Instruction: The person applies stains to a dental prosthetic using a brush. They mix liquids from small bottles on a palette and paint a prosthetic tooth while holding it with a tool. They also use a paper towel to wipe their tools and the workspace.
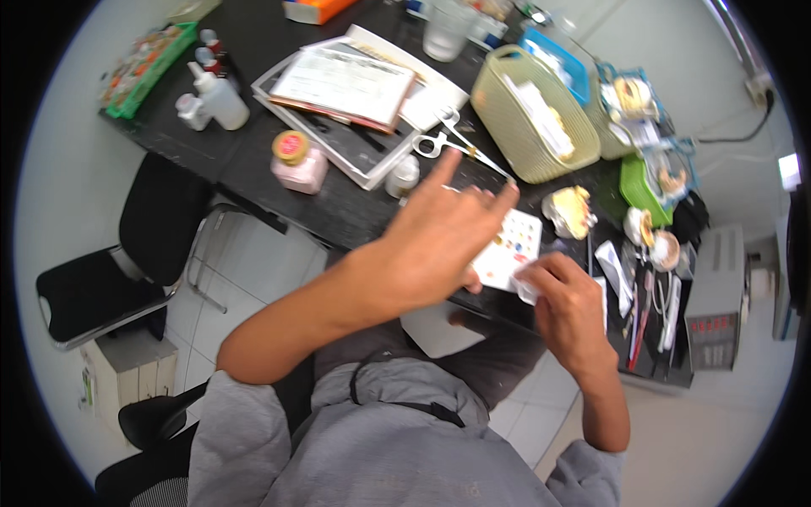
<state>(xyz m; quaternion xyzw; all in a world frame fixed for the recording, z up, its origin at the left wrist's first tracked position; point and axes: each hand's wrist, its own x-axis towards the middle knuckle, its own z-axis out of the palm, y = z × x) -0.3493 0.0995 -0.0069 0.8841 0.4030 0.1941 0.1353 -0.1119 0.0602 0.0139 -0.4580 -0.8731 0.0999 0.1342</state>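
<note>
**Fingers on the white palette at the desk edge**

Fingers (498, 198) of left hand (439, 241) are spread loose, index pointing up and away, the rest draped over the near-left part of the white palette (517, 245); thumb side seems to pin its corner, but whether it really grips I cannot tell. Right hand (570, 308) is curled shut, pinching a small white wad (528, 291) at the palette's lower right edge

Largest to smallest around them:
- black desk (279, 165) carries everything; palette sits at its near edge, between both hands
- woven yellow basket (532, 118) just behind the left fingertips
- white tray with papers (346, 106) further left, scissors (448, 139) lying between tray and basket
- pink jar with gold lid (296, 160) well left of the hand
- palette itself: thin flat plastic card with small wells, a few holding dots of colour

Handling guess: palette looks light and stiff, smooth enough to slide on the desk. Best held by its bare rim or a corner, kept level, fingers off the wells so the colour does not smear. Wad looks soft, crushes with any pinch
</note>
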